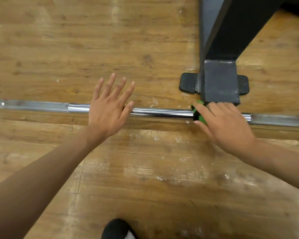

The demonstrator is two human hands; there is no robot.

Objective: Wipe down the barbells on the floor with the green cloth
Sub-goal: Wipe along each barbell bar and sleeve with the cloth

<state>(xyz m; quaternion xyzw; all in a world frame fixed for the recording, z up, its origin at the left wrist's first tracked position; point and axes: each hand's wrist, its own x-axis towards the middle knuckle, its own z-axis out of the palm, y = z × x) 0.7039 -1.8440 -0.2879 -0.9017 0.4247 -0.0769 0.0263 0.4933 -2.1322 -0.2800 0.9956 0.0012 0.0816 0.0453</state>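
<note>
Barbell (162, 113) lies across the scuffed wooden floor (145, 169), chrome, glossy mid-shaft, duller toward both ends. I see the right hand (226, 125) clasping the green cloth (199, 118) around it, left hand (107, 111) spread flat, released.

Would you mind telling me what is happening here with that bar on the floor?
A person appears to be wiping a chrome barbell that lies on the wooden floor. Their right hand grips the green cloth around the bar, just in front of the foot of a dark metal rack. Their left hand is spread open over the bar further along and holds nothing; whether it presses down is hard to tell.
</note>
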